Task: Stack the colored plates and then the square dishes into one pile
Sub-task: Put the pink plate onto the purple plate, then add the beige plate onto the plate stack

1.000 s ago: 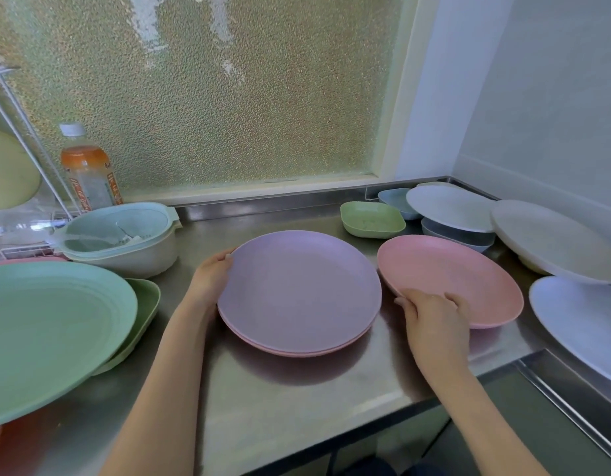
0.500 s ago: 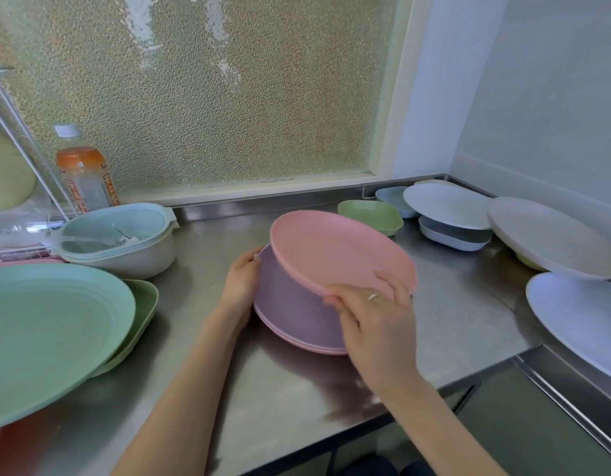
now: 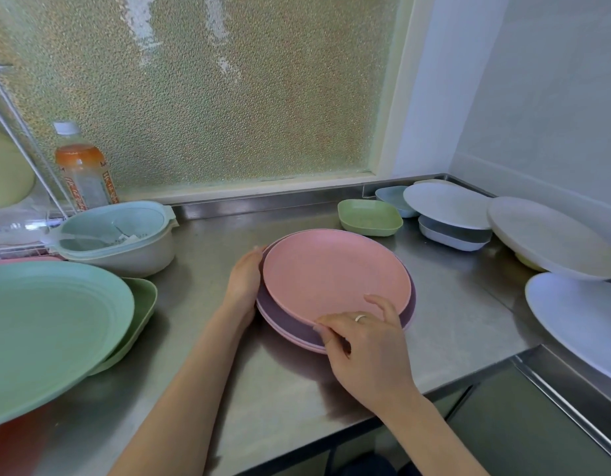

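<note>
A: Where's the pink plate point(image 3: 335, 273)?
B: Centre of the steel counter point(image 3: 451, 304), sitting on the purple plate point(image 3: 280, 314)

A: And the hands?
B: The right hand point(image 3: 362, 341) pinches the pink rim at 6 o'clock; the left hand point(image 3: 244, 281) lies with straight fingers against the pile's 9 o'clock edge

A: Square dishes?
B: A green square dish point(image 3: 369, 218) at 1 o'clock, just behind the pile

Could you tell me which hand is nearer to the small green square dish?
Left, narrowly. The left hand rests against the pile's far-left edge; the right hand is at its near rim, farther from the green square dish.
</note>
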A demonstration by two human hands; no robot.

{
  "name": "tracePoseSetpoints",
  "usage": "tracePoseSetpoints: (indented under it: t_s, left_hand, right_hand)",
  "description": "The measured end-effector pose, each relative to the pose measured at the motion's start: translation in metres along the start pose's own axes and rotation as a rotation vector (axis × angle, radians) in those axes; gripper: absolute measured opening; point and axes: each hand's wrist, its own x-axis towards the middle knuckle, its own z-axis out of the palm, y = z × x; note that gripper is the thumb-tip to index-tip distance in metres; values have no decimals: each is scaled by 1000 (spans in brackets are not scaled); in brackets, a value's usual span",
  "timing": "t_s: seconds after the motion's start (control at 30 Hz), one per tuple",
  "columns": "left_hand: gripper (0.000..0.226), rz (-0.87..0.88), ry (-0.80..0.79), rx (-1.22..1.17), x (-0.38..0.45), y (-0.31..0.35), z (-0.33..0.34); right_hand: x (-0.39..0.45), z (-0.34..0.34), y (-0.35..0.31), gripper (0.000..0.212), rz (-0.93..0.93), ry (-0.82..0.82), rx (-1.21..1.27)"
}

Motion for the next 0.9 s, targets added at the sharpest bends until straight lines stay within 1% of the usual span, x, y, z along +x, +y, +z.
tracePoseSetpoints:
  t_s: [0.07, 0.13, 0.2, 0.37, 0.47, 0.53, 0.67, 0.77, 0.9]
  left_hand:
    - [30, -38, -17, -15, -3, 2, 1]
    - [30, 25, 14, 44, -6, 5, 6]
    - [33, 83, 61, 31, -10, 8, 17]
    - [39, 101, -10, 53, -14, 7, 51]
    - [38, 43, -52, 10, -10, 1, 75]
    - [37, 3, -68, -14, -9, -2, 90]
    - [38, 16, -113, -23, -13, -1, 118]
    - [36, 5, -114, -26, -14, -2, 134]
    - [39, 2, -109, -46, -14, -5, 153]
  right_hand:
    - [-3, 1, 3, 29, 33, -8, 46]
    - [-6, 1, 8, 34, 49, -3, 79]
    - [-8, 0, 14, 33, 45, 9, 63]
    - [-11, -10, 41, 34, 113, 17, -3]
    - [-14, -22, 64, 38, 167, -1, -25]
    - [-15, -29, 78, 37, 195, -1, -26]
    - [-21, -42, 104, 38, 231, 9, -29]
    - [-25, -49, 118, 40, 265, 8, -26]
    - [-28, -57, 131, 41, 287, 5, -18]
